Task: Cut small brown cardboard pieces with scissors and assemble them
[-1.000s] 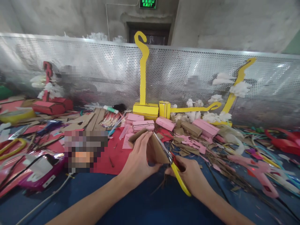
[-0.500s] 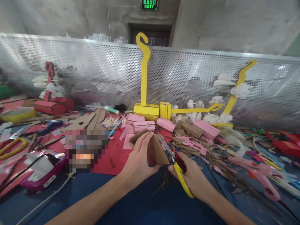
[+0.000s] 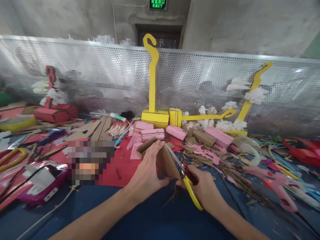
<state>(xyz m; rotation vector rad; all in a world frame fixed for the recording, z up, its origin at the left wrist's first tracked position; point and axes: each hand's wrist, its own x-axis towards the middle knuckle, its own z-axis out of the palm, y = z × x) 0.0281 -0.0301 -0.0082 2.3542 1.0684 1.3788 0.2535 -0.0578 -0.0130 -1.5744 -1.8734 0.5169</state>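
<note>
My left hand [image 3: 147, 166] is closed around a folded piece of brown cardboard [image 3: 167, 161], holding it up above the blue table. In my right hand [image 3: 202, 186] is a pair of scissors [image 3: 192, 193] with yellow and red handles. The scissors' blades lie along the cardboard's right edge, their tips near its top corner. Whether the blades are cutting into the cardboard, I cannot tell. Just behind the cardboard are several pink paper-covered blocks [image 3: 153, 134] and a sheet of red paper [image 3: 117, 170].
Yellow hook-shaped pieces [image 3: 152, 83] stand and lie against a perforated metal panel [image 3: 112, 73]. A pink glue gun [image 3: 275, 183] with a cord lies at right among brown scraps [image 3: 232, 170]. A purple power strip [image 3: 45, 190] with cables sits at left.
The scissors have come closer to the cardboard's right edge, and their handles have shifted slightly left. My left hand keeps its hold. The camera view has shifted a little.
</note>
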